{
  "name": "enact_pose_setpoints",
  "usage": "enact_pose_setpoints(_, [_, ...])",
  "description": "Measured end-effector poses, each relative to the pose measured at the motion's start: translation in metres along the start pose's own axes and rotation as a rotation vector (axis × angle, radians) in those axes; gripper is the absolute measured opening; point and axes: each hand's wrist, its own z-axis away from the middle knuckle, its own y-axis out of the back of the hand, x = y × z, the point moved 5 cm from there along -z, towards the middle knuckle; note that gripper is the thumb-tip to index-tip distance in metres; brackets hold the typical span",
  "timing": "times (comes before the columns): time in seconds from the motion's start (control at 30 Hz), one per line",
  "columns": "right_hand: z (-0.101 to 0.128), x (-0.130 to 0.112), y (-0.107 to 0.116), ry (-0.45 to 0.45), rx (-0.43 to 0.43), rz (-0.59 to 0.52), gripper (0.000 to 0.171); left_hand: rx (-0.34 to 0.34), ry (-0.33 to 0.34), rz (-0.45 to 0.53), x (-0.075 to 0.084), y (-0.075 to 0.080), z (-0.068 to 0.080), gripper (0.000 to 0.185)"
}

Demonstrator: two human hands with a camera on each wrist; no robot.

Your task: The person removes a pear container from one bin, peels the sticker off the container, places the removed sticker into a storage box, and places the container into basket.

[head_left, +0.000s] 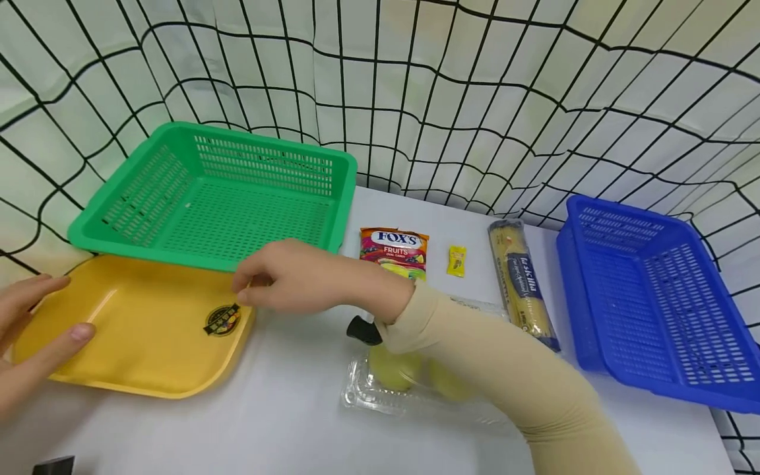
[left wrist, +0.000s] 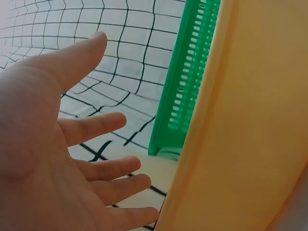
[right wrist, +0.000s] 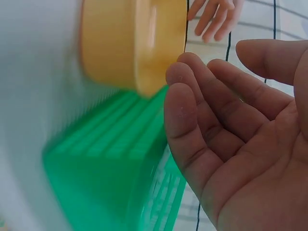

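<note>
yellow tray [head_left: 148, 343], green basket [head_left: 225, 198], blue basket [head_left: 653, 303]

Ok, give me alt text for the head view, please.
Two hands meet a yellow tray: the left hand rests on its left rim, the right hand hovers over its right edge. A green basket sits behind; sweets, pasta and a blue basket lie right.

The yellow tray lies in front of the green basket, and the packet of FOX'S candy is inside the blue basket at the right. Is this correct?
Not fully. The FOX'S candy packet is not in the blue basket; it lies on the white table, right of the green basket, as the head view shows. The yellow tray does lie in front of the green basket.
</note>
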Motion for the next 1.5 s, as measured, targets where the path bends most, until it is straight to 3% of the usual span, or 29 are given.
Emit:
enact_pose_setpoints(0.07, [0.011,0.010,0.005,-0.003,0.030,-0.018,0.026,-0.023,0.015,0.008,0.015,-0.003,-0.003,0.065])
enact_pose_setpoints(0.17, [0.030,0.023,0.014,-0.010,0.072,-0.060,0.027,-0.040,-0.013,0.032,0.036,-0.003,-0.008,0.061])
enact_pose_setpoints(0.47, [0.101,0.040,0.051,-0.060,0.245,-0.141,0.030,-0.064,-0.262,0.065,0.082,0.000,-0.035,0.059])
enact_pose_setpoints(0.67, [0.148,0.059,0.061,-0.177,0.415,-0.160,0.035,-0.131,-0.358,0.102,0.122,-0.007,-0.045,0.057])
enact_pose_setpoints(0.83, [0.193,0.076,0.054,-0.338,0.516,-0.206,0.047,-0.202,-0.425,0.138,0.155,-0.025,-0.037,0.058])
enact_pose_setpoints(0.93, [0.222,0.082,0.047,-0.433,0.595,-0.236,0.054,-0.216,-0.496,0.225,0.175,-0.033,-0.027,0.060])
enact_pose_setpoints(1.03, [0.247,0.082,0.040,-0.477,0.677,-0.236,0.059,-0.243,-0.583,0.352,0.198,-0.045,-0.013,0.065])
enact_pose_setpoints(1.1, [0.258,0.081,0.034,-0.465,0.721,-0.217,0.061,-0.310,-0.613,0.406,0.211,-0.058,0.000,0.073])
enact_pose_setpoints(1.17, [0.269,0.081,0.026,-0.460,0.742,-0.183,0.062,-0.416,-0.575,0.412,0.222,-0.074,0.013,0.083])
enact_pose_setpoints(1.3, [0.287,0.082,0.006,-0.477,0.756,-0.145,0.067,-0.630,-0.414,0.440,0.232,-0.108,0.035,0.090])
enact_pose_setpoints(1.37, [0.293,0.083,-0.004,-0.500,0.755,-0.149,0.069,-0.686,-0.343,0.482,0.232,-0.123,0.040,0.091])
enact_pose_setpoints(1.5, [0.301,0.087,-0.023,-0.534,0.762,-0.166,0.073,-0.734,-0.275,0.537,0.225,-0.148,0.041,0.099])
